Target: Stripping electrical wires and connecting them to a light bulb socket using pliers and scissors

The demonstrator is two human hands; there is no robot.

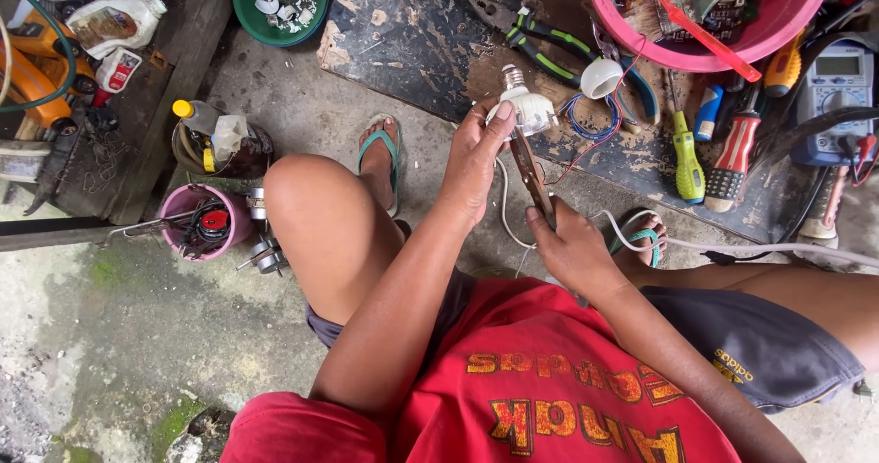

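Your left hand (474,159) grips the white bulb base (524,108) above the near edge of the board, your right hand (569,243) closes on the pliers (531,172) at its underside; the base remains unopened.

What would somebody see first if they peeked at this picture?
Right in the middle, the left hand holds a white bulb base while the right hand pokes a slim tool at it. A big pink basin of parts sits top right, above screwdrivers on a dark board.
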